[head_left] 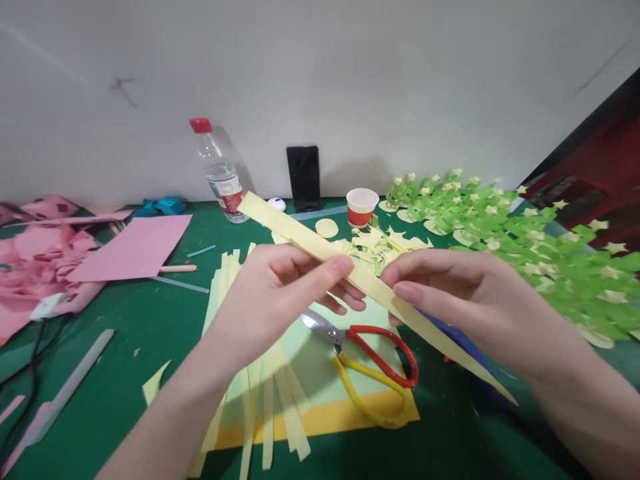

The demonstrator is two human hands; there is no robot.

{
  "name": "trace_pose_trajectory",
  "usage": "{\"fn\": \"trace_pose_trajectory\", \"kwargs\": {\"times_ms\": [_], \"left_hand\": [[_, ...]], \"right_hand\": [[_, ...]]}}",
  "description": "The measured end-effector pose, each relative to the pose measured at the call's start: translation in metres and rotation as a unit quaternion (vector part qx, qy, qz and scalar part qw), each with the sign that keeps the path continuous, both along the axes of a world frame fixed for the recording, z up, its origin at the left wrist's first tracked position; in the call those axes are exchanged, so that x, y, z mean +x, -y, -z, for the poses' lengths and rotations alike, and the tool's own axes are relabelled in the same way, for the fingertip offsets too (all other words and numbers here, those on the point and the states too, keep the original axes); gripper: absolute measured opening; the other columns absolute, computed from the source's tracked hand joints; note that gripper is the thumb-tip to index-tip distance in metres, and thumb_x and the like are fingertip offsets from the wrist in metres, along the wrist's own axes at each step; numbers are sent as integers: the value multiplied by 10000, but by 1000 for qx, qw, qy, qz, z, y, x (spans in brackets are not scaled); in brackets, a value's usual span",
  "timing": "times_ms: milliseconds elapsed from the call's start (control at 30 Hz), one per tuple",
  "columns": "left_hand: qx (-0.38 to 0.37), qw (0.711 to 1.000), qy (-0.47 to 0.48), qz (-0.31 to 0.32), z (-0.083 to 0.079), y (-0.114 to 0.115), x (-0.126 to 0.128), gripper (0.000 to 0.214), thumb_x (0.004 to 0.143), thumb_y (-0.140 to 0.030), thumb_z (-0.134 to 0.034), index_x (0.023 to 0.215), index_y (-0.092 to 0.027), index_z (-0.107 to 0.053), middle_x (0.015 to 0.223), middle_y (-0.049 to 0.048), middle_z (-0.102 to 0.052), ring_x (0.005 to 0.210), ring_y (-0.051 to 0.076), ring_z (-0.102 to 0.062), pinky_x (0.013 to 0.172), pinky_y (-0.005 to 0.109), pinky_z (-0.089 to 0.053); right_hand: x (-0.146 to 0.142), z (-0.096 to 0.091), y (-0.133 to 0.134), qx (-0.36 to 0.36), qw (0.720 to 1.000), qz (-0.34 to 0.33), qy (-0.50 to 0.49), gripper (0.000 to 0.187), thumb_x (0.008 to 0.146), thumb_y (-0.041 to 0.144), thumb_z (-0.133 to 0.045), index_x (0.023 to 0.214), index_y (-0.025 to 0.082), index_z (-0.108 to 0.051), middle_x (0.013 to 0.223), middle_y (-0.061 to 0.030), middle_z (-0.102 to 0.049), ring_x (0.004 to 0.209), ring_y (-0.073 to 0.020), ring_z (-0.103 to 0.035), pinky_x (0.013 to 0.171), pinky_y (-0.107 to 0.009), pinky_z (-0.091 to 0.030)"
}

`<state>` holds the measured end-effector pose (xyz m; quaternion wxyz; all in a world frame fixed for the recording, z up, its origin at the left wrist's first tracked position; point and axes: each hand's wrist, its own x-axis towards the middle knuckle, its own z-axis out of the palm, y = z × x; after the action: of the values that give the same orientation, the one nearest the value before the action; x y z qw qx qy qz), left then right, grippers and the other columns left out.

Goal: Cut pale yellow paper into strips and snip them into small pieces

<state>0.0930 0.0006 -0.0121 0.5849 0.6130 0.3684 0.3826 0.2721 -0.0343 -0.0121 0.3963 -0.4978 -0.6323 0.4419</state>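
Observation:
A long pale-yellow paper strip [373, 285] slants across the view, its upper end to the left and its pointed lower end to the right. My left hand [285, 283] pinches its middle, thumb on top. Farther down the strip, my right hand [450, 283] has thumb and fingertips closed on it. Below the hands lie scissors [334, 333] with one red and one yellow handle, their blade tips partly hidden behind my left hand. They rest on light green paper sheets [315, 380]. Several narrow yellow strips [267, 407] fan out left of the scissors.
Behind my hands are star-shaped paper scraps [385, 240], a paper cup [361, 208], a phone [304, 179] against the wall and a water bottle [223, 177]. Green paper trees with stars [470, 200] crowd the right. Pink paper [135, 248] and a cable [35, 360] lie left.

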Motion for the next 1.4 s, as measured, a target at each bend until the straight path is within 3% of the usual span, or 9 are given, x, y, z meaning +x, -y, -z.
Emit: {"fn": "trace_pose_trajectory", "kwargs": {"times_ms": [133,333,433,600,800,1033,1167,1267,1400], "left_hand": [[43,997,-57,-4,-1,6,3,217,789,-178,-629,590,-206,-712,582,-57,-717,561,82,-675,538,77,-517],[64,997,-37,12,-1,12,7,201,799,-154,-599,672,-233,-732,647,-64,-735,619,89,-689,559,83,-515],[92,993,-73,16,0,15,9,130,782,-189,-624,732,-232,-736,701,-52,-743,636,111,-690,534,110,-518],[144,979,-131,-58,2,18,13,134,770,-213,-626,678,-213,-724,691,-46,-737,668,143,-690,609,164,-540],[131,983,-106,-76,2,20,13,115,727,-172,-659,647,-223,-725,682,-74,-737,658,118,-689,610,125,-532],[116,978,-16,-173,-5,13,4,149,686,-89,-689,575,-187,-699,540,-62,-697,506,91,-651,488,115,-518],[160,964,78,-195,-5,0,-8,159,689,-55,-669,623,-189,-724,535,-67,-695,462,74,-641,478,122,-544],[177,953,115,-219,-5,-11,-17,194,665,2,-644,612,-168,-721,526,-54,-689,443,85,-643,452,146,-562],[260,917,150,-264,-4,-25,-29,191,663,25,-607,617,-123,-719,511,-24,-684,398,83,-627,429,146,-564]], "right_hand": [[0,2,0,-10,999,11,-44,71,732,206,-646,661,211,-637,668,37,-664,629,-93,-612,576,-149,-496],[1,4,1,-33,997,-22,-64,72,700,178,-689,670,189,-625,619,43,-624,577,-74,-580,531,-140,-459],[1,4,2,-22,998,-17,-59,106,688,188,-706,646,180,-610,601,35,-608,570,-82,-581,507,-143,-456],[2,3,2,-67,993,-30,-89,84,697,206,-704,677,183,-626,608,29,-608,552,-94,-596,525,-167,-504],[3,3,0,-110,984,-38,-137,101,680,146,-688,644,176,-598,548,55,-572,496,-72,-582,494,-147,-495],[3,0,-1,-152,983,-48,-96,108,728,201,-625,647,190,-554,486,49,-590,467,-91,-576,490,-177,-489],[4,-1,2,-133,986,2,-99,129,734,211,-609,622,189,-547,466,50,-576,458,-81,-563,489,-166,-470],[7,-2,-1,-111,991,-28,-73,128,717,197,-615,614,192,-540,461,50,-588,429,-73,-550,426,-147,-425],[12,-4,-6,-98,992,-67,-54,133,707,193,-625,610,196,-534,456,41,-609,406,-83,-562,376,-144,-405]]}}
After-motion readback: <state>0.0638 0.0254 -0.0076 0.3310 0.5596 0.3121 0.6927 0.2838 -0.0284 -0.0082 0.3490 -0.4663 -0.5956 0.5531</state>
